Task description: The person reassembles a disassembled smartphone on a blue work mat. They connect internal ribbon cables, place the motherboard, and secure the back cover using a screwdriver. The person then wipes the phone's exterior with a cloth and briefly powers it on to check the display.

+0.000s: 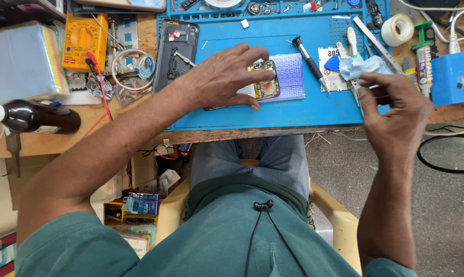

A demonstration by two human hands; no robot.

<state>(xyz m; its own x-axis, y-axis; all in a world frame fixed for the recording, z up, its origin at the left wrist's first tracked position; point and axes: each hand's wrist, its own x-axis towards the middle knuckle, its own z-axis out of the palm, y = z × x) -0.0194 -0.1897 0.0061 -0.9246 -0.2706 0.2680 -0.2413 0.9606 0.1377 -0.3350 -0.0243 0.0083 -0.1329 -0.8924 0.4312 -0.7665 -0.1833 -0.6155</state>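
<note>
Wooden bench (139, 120) fills the view, carrying a blue work mat (273, 110) whose top tray (273, 7) holds small screws and bits, too small to tell apart. On the mat, the left hand (224, 77) presses flat, fingers spread, on an opened phone (263, 82), its long axis running left to right, circuit board end toward the right, lying on a pale blue cloth pad (289, 77). Over at the mat's right edge, the right hand (396, 115) pinches a crumpled light-blue wipe (363, 66) in its fingertips. Beside the phone, a black back cover (176, 54) and a screwdriver (310, 62).
</note>
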